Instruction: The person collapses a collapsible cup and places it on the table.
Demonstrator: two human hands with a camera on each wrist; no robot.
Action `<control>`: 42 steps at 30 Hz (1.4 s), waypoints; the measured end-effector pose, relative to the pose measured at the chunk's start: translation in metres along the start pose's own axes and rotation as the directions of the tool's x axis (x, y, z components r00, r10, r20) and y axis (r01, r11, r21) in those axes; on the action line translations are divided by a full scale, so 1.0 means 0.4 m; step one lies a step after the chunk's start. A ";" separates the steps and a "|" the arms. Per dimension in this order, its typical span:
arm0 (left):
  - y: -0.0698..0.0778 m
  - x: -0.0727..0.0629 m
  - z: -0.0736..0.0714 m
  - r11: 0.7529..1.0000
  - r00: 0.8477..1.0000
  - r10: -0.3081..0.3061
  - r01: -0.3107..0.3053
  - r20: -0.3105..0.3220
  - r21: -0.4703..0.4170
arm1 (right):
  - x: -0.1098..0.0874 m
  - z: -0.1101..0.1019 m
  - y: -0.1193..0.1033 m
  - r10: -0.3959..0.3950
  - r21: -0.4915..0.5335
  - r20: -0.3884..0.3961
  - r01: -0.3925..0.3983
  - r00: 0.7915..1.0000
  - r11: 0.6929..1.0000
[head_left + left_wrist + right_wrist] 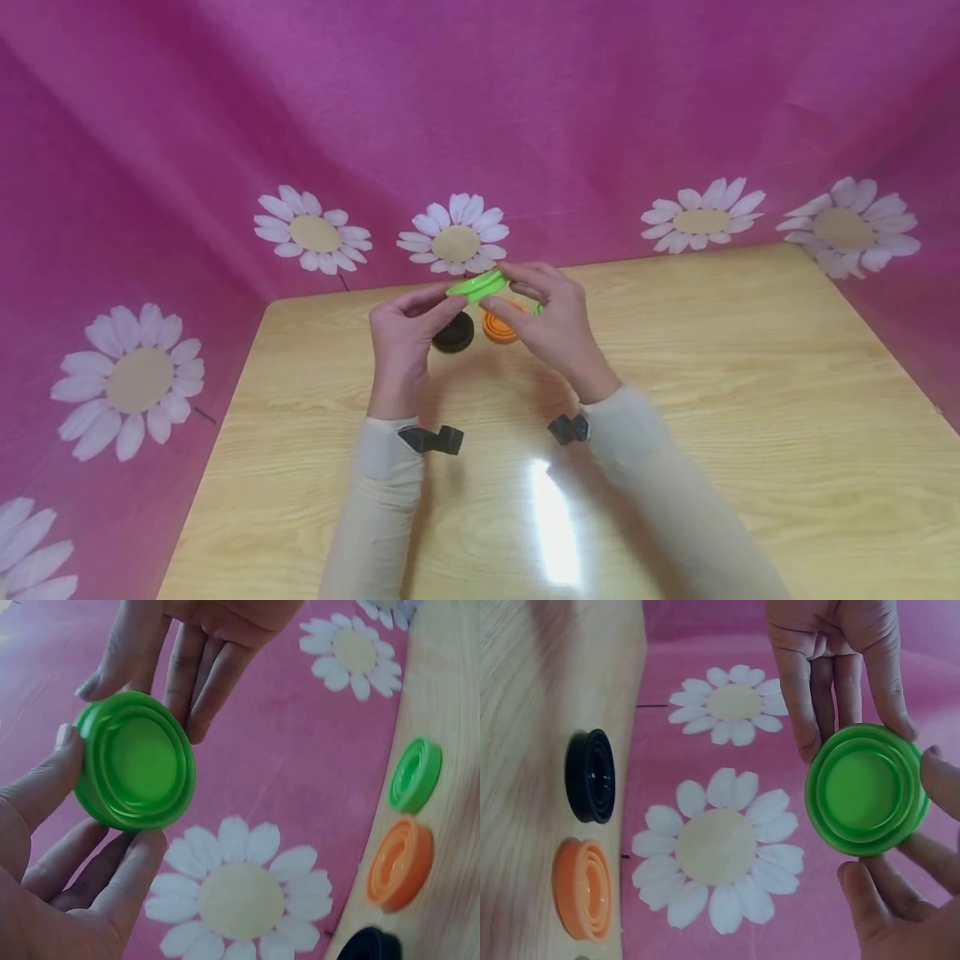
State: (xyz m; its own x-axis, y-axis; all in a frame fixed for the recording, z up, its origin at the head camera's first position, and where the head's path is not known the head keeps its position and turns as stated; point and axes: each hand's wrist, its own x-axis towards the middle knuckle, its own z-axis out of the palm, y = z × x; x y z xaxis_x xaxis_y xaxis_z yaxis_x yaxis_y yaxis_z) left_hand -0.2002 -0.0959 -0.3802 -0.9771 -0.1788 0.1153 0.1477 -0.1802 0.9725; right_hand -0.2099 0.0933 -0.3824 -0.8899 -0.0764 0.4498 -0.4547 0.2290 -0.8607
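Observation:
Above the table, both hands hold a green collapsible cup (478, 287), a shallow round piece with concentric rings that looks folded flat. My left hand (405, 337) pinches its left rim between thumb and fingers. On the opposite side, my right hand (555, 321) pinches the rim in the same way. The left wrist view shows the cup's ringed hollow side (146, 761). Beyond the hands, a black ringed cup (453, 335) and an orange one (500, 327) lie on the table. A second green one (415, 776) is mostly hidden behind the right hand in the head view.
The light wooden table (750, 400) meets a magenta cloth (570, 125) with large white daisies at its back and sides. Dark straps with small mounts (442, 439) sit at both wrists. A bright glare patch (555, 525) shines on the near tabletop.

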 end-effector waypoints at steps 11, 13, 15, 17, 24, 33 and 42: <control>-0.019 0.033 -0.085 0.992 0.995 -0.042 0.053 -0.094 0.114 | 0.054 0.098 0.036 0.148 -0.098 0.151 -0.134 0.977 0.986; -0.020 0.038 -0.101 0.986 0.994 -0.048 0.063 -0.098 0.156 | 0.064 0.124 0.044 0.160 -0.093 0.189 -0.145 0.969 0.985; -0.022 0.042 -0.113 0.977 0.993 -0.058 0.078 -0.104 0.201 | 0.072 0.149 0.056 0.165 -0.097 0.222 -0.147 0.961 0.984; -0.026 0.047 -0.123 0.963 0.991 -0.071 0.098 -0.116 0.249 | 0.080 0.174 0.068 0.172 -0.094 0.253 -0.153 0.952 0.984; -0.045 0.064 -0.154 0.892 0.981 -0.086 0.153 -0.172 0.426 | 0.093 0.244 0.094 0.214 -0.180 0.270 -0.170 0.939 0.969; -0.079 0.077 -0.190 0.850 0.974 -0.054 0.160 -0.219 0.502 | 0.091 0.308 0.131 0.184 -0.221 0.269 -0.125 0.945 0.967; -0.123 0.081 -0.225 0.826 0.954 -0.113 0.245 -0.277 0.508 | 0.074 0.357 0.158 0.186 -0.296 0.312 -0.091 0.932 0.951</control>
State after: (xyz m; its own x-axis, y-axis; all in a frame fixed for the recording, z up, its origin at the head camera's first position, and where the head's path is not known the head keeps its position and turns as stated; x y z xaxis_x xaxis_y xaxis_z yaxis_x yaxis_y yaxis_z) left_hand -0.2251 -0.1800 -0.4425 -0.9066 -0.4183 -0.0560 -0.1955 0.2987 0.9341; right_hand -0.2702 -0.0332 -0.4575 -0.9252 -0.3314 0.1847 -0.3407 0.5116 -0.7888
